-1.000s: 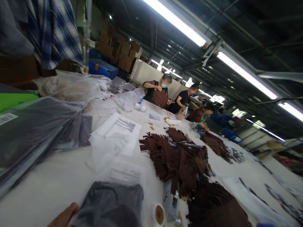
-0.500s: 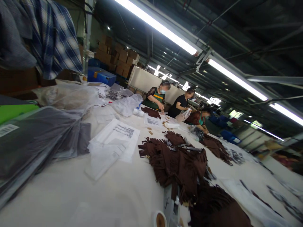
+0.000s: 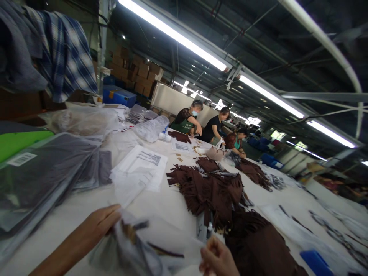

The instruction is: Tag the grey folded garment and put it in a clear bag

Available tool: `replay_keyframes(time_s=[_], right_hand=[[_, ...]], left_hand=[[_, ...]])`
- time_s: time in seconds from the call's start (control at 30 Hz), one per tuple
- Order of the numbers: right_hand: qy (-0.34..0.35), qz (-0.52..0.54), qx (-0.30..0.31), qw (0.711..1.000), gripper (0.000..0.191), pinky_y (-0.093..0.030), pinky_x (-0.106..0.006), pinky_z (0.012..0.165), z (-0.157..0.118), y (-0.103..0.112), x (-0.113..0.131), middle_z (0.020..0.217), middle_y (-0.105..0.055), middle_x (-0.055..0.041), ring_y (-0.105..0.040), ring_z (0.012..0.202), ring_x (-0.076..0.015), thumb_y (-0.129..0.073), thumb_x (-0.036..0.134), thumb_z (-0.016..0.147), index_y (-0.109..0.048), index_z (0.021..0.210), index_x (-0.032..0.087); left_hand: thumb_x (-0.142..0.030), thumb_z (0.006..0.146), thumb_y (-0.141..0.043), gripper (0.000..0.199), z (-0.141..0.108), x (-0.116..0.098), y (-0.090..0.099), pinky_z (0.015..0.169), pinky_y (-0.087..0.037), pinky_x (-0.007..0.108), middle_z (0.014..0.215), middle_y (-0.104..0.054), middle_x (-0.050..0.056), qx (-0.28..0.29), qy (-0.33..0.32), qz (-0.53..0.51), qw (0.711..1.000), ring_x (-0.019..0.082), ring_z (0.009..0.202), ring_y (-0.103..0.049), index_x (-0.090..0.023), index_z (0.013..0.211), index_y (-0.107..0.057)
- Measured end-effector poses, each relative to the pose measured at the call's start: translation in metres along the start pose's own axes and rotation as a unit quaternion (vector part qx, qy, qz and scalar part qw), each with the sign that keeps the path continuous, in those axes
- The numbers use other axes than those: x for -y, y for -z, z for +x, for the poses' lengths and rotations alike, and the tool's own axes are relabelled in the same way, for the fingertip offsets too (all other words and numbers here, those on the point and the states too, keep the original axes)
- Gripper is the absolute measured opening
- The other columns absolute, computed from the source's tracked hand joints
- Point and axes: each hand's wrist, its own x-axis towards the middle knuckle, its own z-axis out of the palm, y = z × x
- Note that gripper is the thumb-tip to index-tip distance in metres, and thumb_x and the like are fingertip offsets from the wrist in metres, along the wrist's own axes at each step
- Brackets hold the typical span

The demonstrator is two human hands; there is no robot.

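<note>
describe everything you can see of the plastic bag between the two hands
The plastic bag looks thin, whitish and see-through, loose and wrinkled. The left hand grips it near its upper left, and the right hand pinches its right edge, so it spans between them at the near side of the white table. Grey, tan and dark strip-like shapes show at it; blur hides what they are. Its lower part runs out of the picture.
</note>
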Motion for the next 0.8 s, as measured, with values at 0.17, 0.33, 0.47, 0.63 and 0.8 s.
replay_keyframes(time_s=[0.17,0.33,0.47,0.63,0.8], right_hand=[[0.082,-0.006,-0.065,0.994,0.040,-0.047,-0.027,0.046,0.027,0.023,0.079,0.052,-0.066,-0.0030,-0.060,0.046,-0.0180,-0.071,0.056,0.064,-0.048,0.064,0.023],[0.062,-0.065,-0.099,0.991,0.037,-0.050,-0.029,0.049,0.023,0.018,0.041,0.058,-0.069,-0.0056,-0.063,0.051,-0.0192,-0.068,0.056,0.065,-0.052,0.068,0.023],[-0.027,-0.078,-0.066,0.994,0.042,-0.053,-0.031,0.051,0.001,-0.020,-0.050,0.062,-0.070,-0.0052,-0.068,0.059,-0.0233,-0.068,0.061,0.061,-0.051,0.068,0.023],[-0.110,-0.046,-0.041,0.992,0.050,-0.051,-0.029,0.046,-0.040,-0.065,-0.141,0.058,-0.067,-0.0020,-0.068,0.055,-0.0218,-0.065,0.071,0.058,-0.046,0.065,0.024],[-0.191,-0.078,0.018,0.978,0.056,-0.045,-0.028,0.035,-0.069,-0.087,-0.167,0.049,-0.061,-0.0030,-0.061,0.042,-0.0206,-0.056,0.078,0.062,-0.045,0.056,0.024]], left_hand=[[-0.045,0.082,-0.025,0.036,0.061,-0.036,0.013,0.061,-0.042,0.029,0.061,-0.056,0.002,-0.028,-0.022,0.102,0.994,0.020,0.065,-0.054,-0.023,0.060,-0.045],[-0.035,0.087,-0.031,0.029,0.044,0.005,-0.006,0.067,-0.038,0.029,0.072,-0.061,0.003,-0.014,0.035,0.185,0.982,0.019,0.071,-0.056,-0.021,0.069,-0.050],[-0.029,0.088,-0.036,0.023,-0.009,0.068,-0.049,0.066,-0.039,0.029,0.078,-0.064,0.004,0.024,0.116,0.245,0.962,0.020,0.076,-0.060,-0.022,0.073,-0.052],[-0.020,0.090,-0.037,0.021,-0.068,0.130,-0.094,0.072,-0.045,0.033,0.086,-0.067,0.008,0.066,0.183,0.286,0.938,0.024,0.083,-0.065,-0.020,0.086,-0.058],[-0.017,0.087,-0.049,0.035,-0.087,0.145,-0.106,0.089,-0.046,0.038,0.126,-0.057,0.013,0.057,0.142,0.296,0.943,0.028,0.111,-0.057,-0.018,0.122,-0.049]])
